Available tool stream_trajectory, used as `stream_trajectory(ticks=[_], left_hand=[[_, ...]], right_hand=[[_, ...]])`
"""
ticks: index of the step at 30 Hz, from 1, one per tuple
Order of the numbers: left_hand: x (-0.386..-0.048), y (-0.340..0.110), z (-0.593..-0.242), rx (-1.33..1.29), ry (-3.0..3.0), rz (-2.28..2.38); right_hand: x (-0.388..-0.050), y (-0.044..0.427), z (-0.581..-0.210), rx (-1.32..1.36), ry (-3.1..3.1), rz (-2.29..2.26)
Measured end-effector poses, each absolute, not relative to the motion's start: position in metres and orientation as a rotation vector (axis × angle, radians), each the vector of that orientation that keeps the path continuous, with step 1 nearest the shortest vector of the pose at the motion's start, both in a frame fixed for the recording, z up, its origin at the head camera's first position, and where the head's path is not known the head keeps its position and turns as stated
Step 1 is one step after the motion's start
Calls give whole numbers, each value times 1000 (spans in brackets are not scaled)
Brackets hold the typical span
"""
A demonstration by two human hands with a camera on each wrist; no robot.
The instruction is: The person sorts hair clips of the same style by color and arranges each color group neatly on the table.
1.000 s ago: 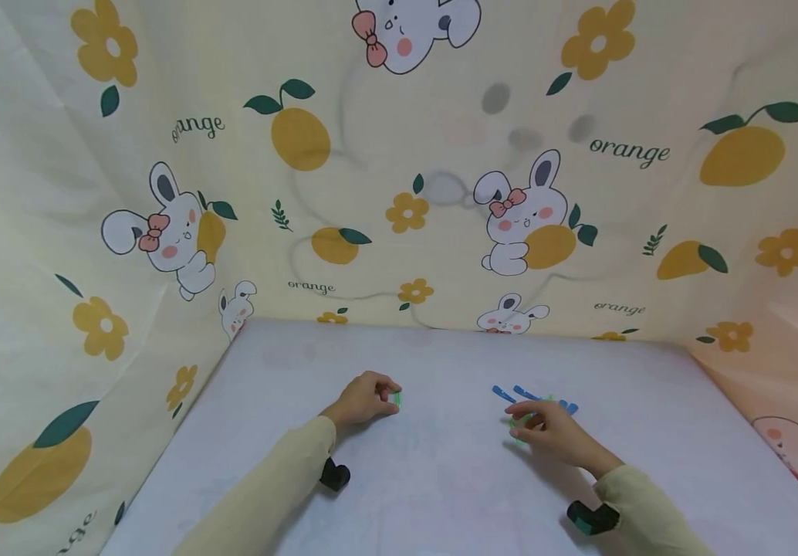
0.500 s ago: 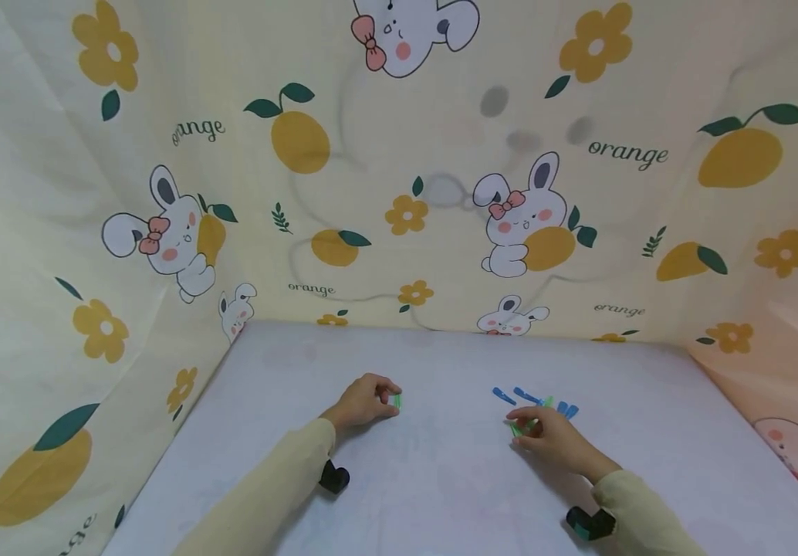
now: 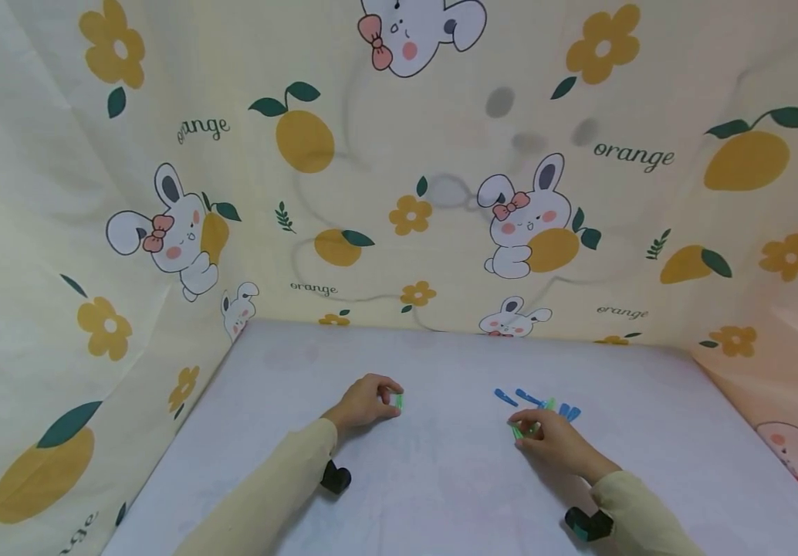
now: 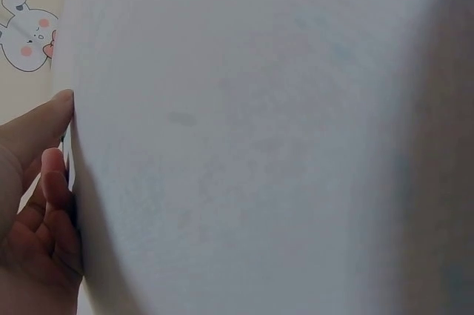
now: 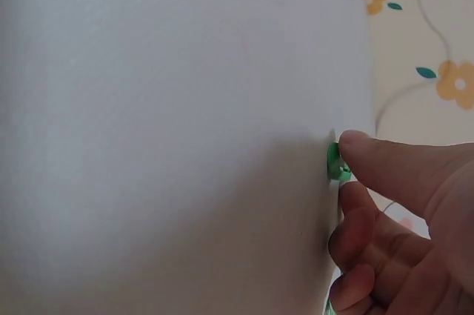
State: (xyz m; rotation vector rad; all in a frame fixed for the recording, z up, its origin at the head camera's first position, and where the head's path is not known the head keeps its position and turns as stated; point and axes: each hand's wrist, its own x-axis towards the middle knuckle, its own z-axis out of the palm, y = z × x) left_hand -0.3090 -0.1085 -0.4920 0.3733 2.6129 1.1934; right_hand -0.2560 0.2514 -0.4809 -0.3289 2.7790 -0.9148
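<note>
My left hand (image 3: 364,403) rests on the white table at mid-left, thumb and fingers pinching a small green clip (image 3: 399,401). In the left wrist view its fingers lie at the left edge and the clip is hidden. To the right, my right hand (image 3: 553,440) pinches another green clip (image 3: 516,431) between thumb and fingers, low over the tabletop. The right wrist view shows that green piece at the thumb tip. Just behind the right hand lie several blue clips (image 3: 528,396) and another green clip (image 3: 549,404), partly covered by the hand.
A white cloth covers the table (image 3: 434,479). Curtains (image 3: 357,193) printed with rabbits and oranges hang behind and at both sides. Black camera mounts (image 3: 588,524) sit at the wrists.
My right thumb and fingers have drawn together on the green clip, which is now tilted differently. The left hand stays in place. The head view has shifted slightly.
</note>
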Motion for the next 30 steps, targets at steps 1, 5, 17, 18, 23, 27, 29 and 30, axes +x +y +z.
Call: stream_trajectory(ticks=[1,5,17,18,23,27,29,30], left_hand=[[-309,-108,-492,374,2613,1192],[-310,-108,-493,376,2620,1184],[-311,-107,-493,400,2617,1185],[-311,-108,-494,396,2615,1185],[-312,-109,-495,402,2608,1194],[-311,-109,-495,411,2606,1200],[-310,-109,-494,415,2607,1201],[-310,-109,-494,420,2608,1202]], right_hand=[[-256,251,-482,-332,2786,-910],[-257,250,-484,-346,2812,-879],[-256,244,-480,-400,2770,-1013],[-256,243,-480,-415,2764,-1025],[-258,236,-478,-509,2712,-1130],[-261,228,-479,-510,2665,-1219],[-264,225,-482,-489,2661,-1251],[-266,223,-483,-477,2656,-1269]])
